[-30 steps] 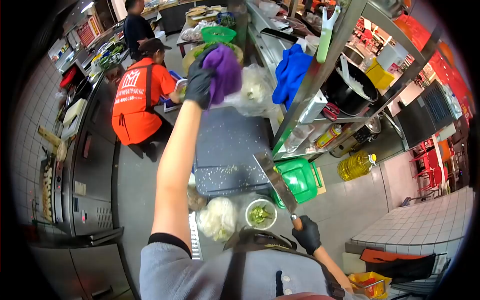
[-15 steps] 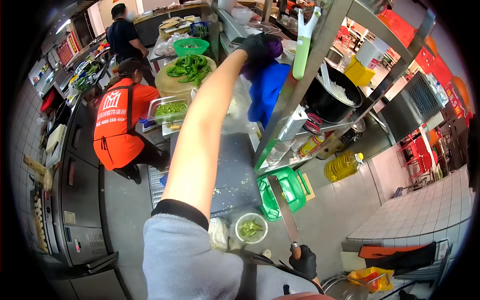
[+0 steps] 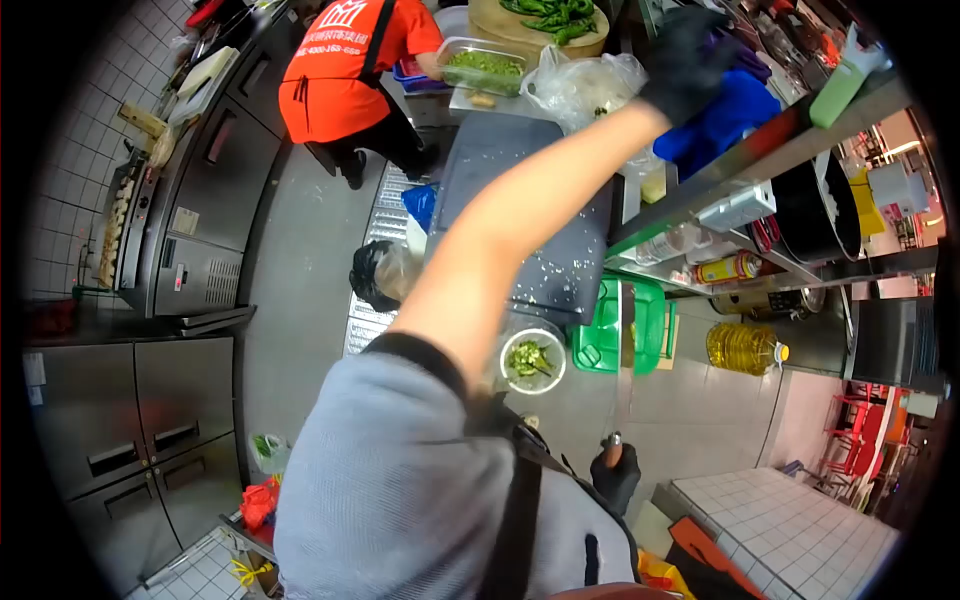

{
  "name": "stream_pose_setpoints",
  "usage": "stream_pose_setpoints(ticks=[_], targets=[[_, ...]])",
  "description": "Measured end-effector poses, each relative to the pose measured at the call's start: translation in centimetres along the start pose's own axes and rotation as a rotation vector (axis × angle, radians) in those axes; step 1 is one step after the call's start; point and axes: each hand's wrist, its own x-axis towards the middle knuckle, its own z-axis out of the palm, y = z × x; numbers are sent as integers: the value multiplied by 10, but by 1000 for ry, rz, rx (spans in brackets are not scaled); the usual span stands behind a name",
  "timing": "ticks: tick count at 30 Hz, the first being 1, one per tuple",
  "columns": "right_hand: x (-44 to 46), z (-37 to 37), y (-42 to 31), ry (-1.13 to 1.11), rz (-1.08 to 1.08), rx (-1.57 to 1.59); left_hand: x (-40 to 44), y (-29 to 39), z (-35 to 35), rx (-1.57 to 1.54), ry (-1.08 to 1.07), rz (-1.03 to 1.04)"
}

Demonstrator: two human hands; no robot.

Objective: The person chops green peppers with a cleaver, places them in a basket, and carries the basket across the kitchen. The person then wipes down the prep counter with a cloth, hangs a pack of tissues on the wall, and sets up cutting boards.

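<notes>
My right hand (image 3: 615,478), in a black glove, is wrapped round the wooden handle of a kitchen knife (image 3: 627,365). The long blade points away from me, above a green plastic basket (image 3: 590,335) on the floor. My left arm stretches across a dark grey worktop (image 3: 500,165) strewn with small pale bits. At its end my black-gloved left hand (image 3: 690,65) is at a blue cloth (image 3: 720,125) and a purple cloth (image 3: 745,52) by the metal shelf; its fingers are hard to make out. A clear plastic bag (image 3: 580,88) lies beside that forearm.
A white bucket (image 3: 558,370) of green scraps stands below the worktop. Green peppers (image 3: 555,18) lie on a round chopping board (image 3: 485,25). A co-worker in an orange vest (image 3: 345,70) bends near a tub of chopped greens (image 3: 482,70). An oil jug (image 3: 742,348) stands right.
My view has swung down and to the left, so the worktop and floor show more. My left hand stays by the cloths; my right hand still holds the knife.
</notes>
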Motion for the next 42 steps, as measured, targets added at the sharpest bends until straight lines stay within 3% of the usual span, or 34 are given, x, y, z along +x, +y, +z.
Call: stream_pose_setpoints(ticks=[2, 4, 6, 7, 8, 11, 13, 15, 19, 20, 23, 24, 25, 27, 28, 31, 32, 34, 35, 36, 39, 42], targets=[[6, -3, 4, 10, -50, -21, -67, 15, -76, 89, -61, -42], [19, -12, 8, -77, -139, -90, -132, 58, -149, 167, -160, -281], [35, -10, 7, -113, -181, -135, -182, 105, -210, 75, -160, -720], [45, -5, 10, -117, -236, -124, -228, 111, -248, 220, -213, -708], [59, 0, 9, -105, -291, -113, -265, 120, -279, 288, -156, -993], [91, 15, -8, -92, -402, -128, -340, 165, -345, 438, -226, -902], [106, 26, -10, -101, -447, -74, -373, 193, -381, 500, -238, -1093], [107, 21, -28, -82, -543, -6, -393, 217, -406, 549, -234, -1148], [107, 34, -15, -196, -580, 15, -419, 287, -428, 851, 0, -1131], [106, 36, -12, -282, -601, 193, -430, 313, -428, 957, 110, -1111], [107, 58, -6, -96, -892, 90, -484, 391, -426, 1233, 413, -1036], [115, 71, -5, -152, -982, 144, -493, 426, -416, 1292, 534, -1058], [133, 75, -2, -462, -800, 174, -501, 460, -406, 1322, 629, -1083], [121, 82, -22, -415, -865, -32, -532, 509, -398, 1377, 891, -1047], [105, 84, -31, -399, -817, 28, -549, 534, -390, 1403, 988, -1035], [85, 101, -41, -623, -567, 309, -596, 595, -385, 1573, 1207, -991], [75, 104, -44, -622, -758, 334, -609, 612, -382, 1637, 1266, -990], [51, 113, -54, -597, -827, 373, -619, 643, -378, 1734, 1368, -985], [39, 118, -58, -574, -853, 389, -632, 655, -380, 1742, 1388, -981], [29, 117, -68, -490, -940, 199, -649, 665, -386, 1746, 1393, -982], [41, 144, -71, -700, -922, 244, -663, 686, -388, 1661, 1440, -889], [64, 176, -39, -683, -804, 293, -680, 698, -397, 1212, 1486, -1104]])
